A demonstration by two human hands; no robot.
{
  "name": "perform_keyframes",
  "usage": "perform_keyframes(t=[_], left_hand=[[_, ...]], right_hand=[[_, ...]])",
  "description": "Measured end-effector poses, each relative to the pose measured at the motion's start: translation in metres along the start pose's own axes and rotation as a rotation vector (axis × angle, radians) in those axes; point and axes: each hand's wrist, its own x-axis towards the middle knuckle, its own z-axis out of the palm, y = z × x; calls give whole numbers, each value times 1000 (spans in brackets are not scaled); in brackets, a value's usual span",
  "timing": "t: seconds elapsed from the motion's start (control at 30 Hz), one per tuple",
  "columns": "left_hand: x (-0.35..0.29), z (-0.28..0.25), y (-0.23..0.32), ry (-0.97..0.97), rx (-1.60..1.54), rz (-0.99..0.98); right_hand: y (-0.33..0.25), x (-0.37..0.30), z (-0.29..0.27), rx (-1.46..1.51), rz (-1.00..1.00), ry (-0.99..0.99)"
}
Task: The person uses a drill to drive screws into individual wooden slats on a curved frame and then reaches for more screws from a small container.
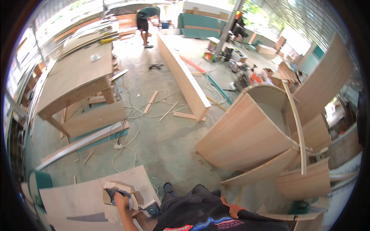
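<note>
My left hand (121, 200) reaches into an open cardboard box (124, 186) lined with dark plastic. Its fingers are partly hidden inside, so what they touch does not show. The box stands on a pale wooden board (84, 188) at the lower left. Beside it lies a dark teal power tool (153, 210), which looks like a cordless drill. My right hand (230, 208) hangs low by my right side, below a dark sleeve; its fingers are too unclear to make out.
A wooden workbench (79, 73) stands at the left. Cables (135, 111) and wood strips cross the floor ahead. A long panel (181, 77) stands on edge in the middle. To the right is a curved plywood cabinet (246, 131). Another person (144, 21) bends over at the back.
</note>
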Motion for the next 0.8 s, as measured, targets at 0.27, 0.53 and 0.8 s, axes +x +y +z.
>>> perform_keyframes(t=[0.27, 0.53, 0.8], left_hand=[[-20, 14, 29, 10, -12, -77], [-14, 3, 7, 34, 185, 208], [-37, -42, 40, 173, 423, 355]], right_hand=[[28, -39, 25, 154, 88, 10], [39, -47, 38, 265, 117, 39], [35, -74, 27, 308, 180, 99]])
